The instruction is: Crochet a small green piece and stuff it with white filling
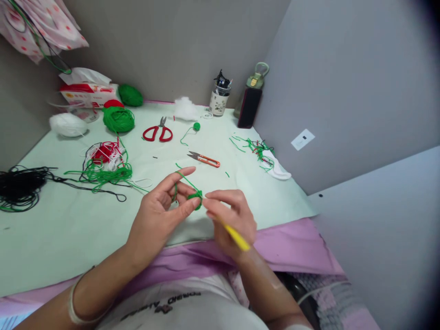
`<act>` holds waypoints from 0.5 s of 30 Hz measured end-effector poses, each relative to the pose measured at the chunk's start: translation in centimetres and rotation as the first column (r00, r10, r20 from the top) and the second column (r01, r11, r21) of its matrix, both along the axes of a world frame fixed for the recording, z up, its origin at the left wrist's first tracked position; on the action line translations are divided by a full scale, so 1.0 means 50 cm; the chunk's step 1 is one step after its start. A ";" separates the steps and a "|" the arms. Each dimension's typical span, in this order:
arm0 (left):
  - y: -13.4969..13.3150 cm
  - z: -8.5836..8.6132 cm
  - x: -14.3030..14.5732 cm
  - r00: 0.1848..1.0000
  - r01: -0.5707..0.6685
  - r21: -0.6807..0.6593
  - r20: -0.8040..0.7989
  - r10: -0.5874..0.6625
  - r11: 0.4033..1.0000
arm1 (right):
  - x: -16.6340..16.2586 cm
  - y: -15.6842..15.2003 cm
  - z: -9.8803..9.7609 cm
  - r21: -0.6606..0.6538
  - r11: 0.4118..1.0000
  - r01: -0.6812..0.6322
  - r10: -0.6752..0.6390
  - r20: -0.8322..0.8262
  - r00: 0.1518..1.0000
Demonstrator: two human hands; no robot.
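My left hand (163, 206) pinches a small green crochet piece (195, 200) between thumb and fingers, near the table's front edge. Green yarn (187, 179) runs from the piece up over the raised index finger. My right hand (232, 217) is closed around a crochet hook with a yellow handle (237, 236), whose tip meets the right side of the green piece and is hidden there. Just beyond the hands lie orange thread snips (208, 160). Farther back are red-handled scissors (158, 132) and a small green ball with a yarn tail (196, 126).
At left sit black yarn (24, 185), a tangle of mixed yarn (108, 167), a green yarn ball (119, 120) and a white one (68, 124). White stuffing (185, 109), a pen cup (219, 101), a phone (250, 108) and a bottle (256, 81) stand behind. Yarn scraps (257, 147) lie right.
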State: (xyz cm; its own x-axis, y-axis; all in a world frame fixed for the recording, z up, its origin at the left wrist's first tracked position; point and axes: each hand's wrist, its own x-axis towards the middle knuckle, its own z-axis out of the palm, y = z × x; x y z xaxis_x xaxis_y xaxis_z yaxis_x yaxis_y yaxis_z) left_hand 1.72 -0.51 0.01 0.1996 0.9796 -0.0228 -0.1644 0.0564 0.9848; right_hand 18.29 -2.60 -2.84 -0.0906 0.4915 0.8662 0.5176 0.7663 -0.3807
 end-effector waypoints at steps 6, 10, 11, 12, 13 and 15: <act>0.010 0.011 -0.016 0.959 0.209 -0.274 0.245 -0.142 0.939 | 0.002 -0.005 0.010 -0.102 0.994 -0.049 0.037 -0.111 0.993; 0.011 0.015 -0.019 0.959 0.214 -0.224 0.231 -0.162 0.951 | -0.003 0.000 0.023 -0.236 0.932 -0.274 0.115 -0.525 0.843; 0.011 0.014 -0.017 0.959 0.224 -0.206 0.223 -0.178 0.952 | -0.005 0.001 0.024 -0.244 0.917 -0.315 0.131 -0.563 0.816; 0.011 0.012 -0.015 0.957 0.237 -0.190 0.217 -0.194 0.953 | -0.007 0.003 0.024 -0.254 0.904 -0.345 0.146 -0.576 0.805; 0.011 0.010 -0.014 0.956 0.245 -0.179 0.210 -0.206 0.953 | -0.009 0.004 0.023 -0.265 0.895 -0.359 0.154 -0.572 0.806; 0.013 0.004 -0.015 0.963 0.228 -0.160 0.187 -0.197 0.961 | -0.010 0.004 0.022 -0.282 0.893 -0.350 0.147 -0.553 0.820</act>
State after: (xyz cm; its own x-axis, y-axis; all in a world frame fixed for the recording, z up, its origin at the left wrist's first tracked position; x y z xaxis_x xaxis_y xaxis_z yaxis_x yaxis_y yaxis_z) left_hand 0.96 0.12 0.23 0.4184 0.8972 -0.1415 -0.2909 0.2800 0.9149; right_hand 17.78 -2.41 -1.72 0.1458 0.7934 0.5909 -0.0158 0.5991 -0.8005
